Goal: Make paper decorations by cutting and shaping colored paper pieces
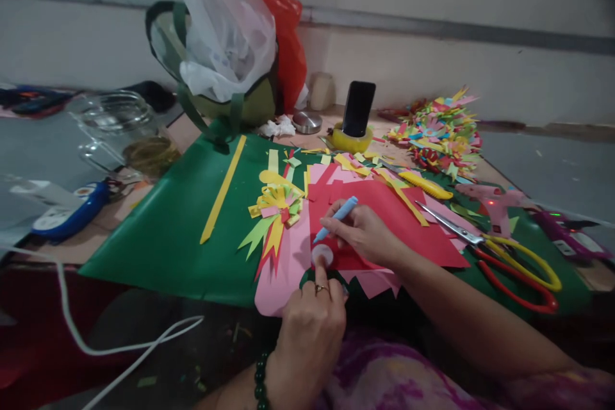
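Note:
My right hand [362,234] is closed around a light blue marker [340,218], its tip pointing down at the red paper [384,218]. Just below that tip lies a small round pale disc [321,251] near the paper's left edge. The index finger of my left hand [314,314] presses the disc down from the front, while its other fingers are curled under. Pink paper [283,275] lies beneath and beside the red sheet. To the left rests a paper flower [278,205] with yellow loops and green and red ribbon tails.
Scissors [478,240], a yellow cutter [427,184] and a pink glue gun [494,205] lie right. Green sheeting [192,224] covers the table. Behind stand a phone [359,109], a heap of paper strips [444,134], a bag [254,102] and a glass jug [113,122].

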`<state>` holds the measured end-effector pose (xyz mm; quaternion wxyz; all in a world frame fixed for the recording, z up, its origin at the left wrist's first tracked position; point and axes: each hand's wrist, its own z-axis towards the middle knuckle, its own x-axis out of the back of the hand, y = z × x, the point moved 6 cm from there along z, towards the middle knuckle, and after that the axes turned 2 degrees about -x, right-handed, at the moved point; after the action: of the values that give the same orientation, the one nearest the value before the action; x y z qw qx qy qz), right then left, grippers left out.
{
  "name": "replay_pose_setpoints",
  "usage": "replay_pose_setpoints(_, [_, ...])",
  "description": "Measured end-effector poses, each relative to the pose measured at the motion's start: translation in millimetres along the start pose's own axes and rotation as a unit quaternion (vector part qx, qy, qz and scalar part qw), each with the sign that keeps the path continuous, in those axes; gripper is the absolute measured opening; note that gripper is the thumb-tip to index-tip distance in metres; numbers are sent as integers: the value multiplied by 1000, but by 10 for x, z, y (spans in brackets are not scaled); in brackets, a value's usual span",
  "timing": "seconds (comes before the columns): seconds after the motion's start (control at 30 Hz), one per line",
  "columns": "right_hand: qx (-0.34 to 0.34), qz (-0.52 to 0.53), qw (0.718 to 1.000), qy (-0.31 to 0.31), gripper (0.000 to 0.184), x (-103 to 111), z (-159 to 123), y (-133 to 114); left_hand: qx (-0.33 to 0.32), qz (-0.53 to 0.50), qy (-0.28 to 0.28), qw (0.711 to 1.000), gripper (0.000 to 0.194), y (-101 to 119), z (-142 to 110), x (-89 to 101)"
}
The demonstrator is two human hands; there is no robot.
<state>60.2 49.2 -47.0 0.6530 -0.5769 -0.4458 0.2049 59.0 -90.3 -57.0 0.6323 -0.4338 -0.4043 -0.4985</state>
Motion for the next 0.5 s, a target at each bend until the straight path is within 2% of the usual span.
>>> replay_pose_setpoints(0.23, [-14,-53,998,-34,34,-57,68,6,-3,1,-5,1000,10,-4,5,3])
replay_pose_setpoints(0.37, [4,-103,992,-75,41,-113,159,-50,0,-4,-3,1000,11,-13,8,-1])
replay_pose_setpoints(0.5, [-10,-133,985,-106,42,-158,250,-14,5,-9,2,1000,11,-24,7,7])
